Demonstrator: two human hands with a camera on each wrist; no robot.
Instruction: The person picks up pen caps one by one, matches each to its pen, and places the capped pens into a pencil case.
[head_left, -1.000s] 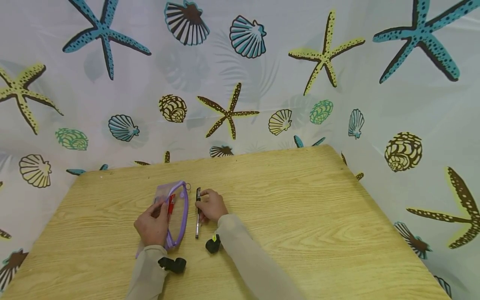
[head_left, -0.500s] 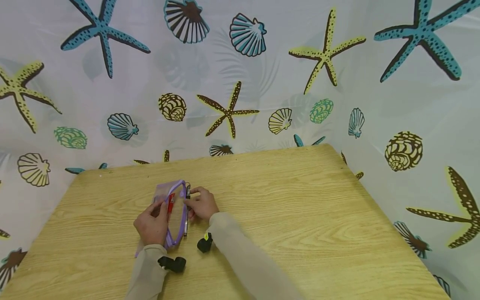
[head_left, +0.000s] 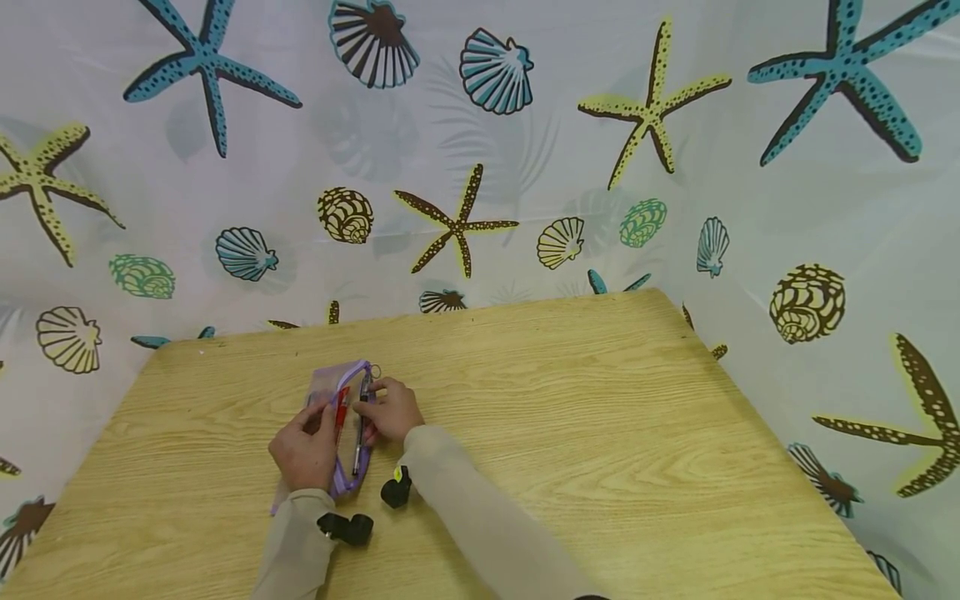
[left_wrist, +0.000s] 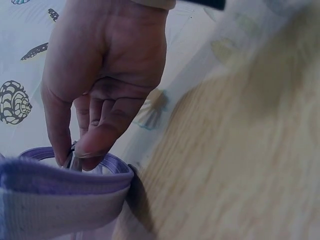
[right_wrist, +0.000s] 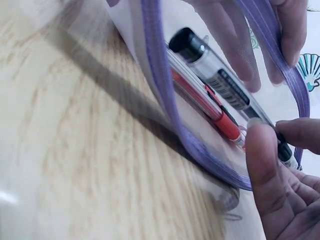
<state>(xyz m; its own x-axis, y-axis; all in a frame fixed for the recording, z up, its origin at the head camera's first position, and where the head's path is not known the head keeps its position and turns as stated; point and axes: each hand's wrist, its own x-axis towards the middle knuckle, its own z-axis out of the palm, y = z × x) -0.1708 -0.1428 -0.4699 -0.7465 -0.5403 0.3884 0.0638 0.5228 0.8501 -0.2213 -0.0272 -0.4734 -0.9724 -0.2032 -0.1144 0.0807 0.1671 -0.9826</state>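
Observation:
A see-through pencil pouch with a purple zip (head_left: 326, 381) lies at the table's left, its mouth spread wide. My left hand (head_left: 304, 447) pinches the near-left edge of that mouth. Between thumb and fingertips my right hand (head_left: 394, 411) holds a clear-barrelled pen with black ends (right_wrist: 227, 87), slanted across the opening. Beside it, a red pen (right_wrist: 226, 124) rests inside the pouch. From the right wrist, the purple zip band (right_wrist: 159, 65) loops around both pens. In the left wrist view, fingertips reach down at the purple mouth (left_wrist: 65, 175), where the pen mostly hides.
A wood-grain table (head_left: 600, 433) carries the pouch. Behind and to the right hangs a white curtain (head_left: 525, 183) printed with starfish and shells. Black wrist cameras sit on the left sleeve (head_left: 296, 542) and right sleeve (head_left: 480, 508). A metal ring hangs at the zip's far end.
My right hand has moved left with the black-ended pen, from the table beside the pouch to over its open mouth. The left hand and the pouch have stayed in place.

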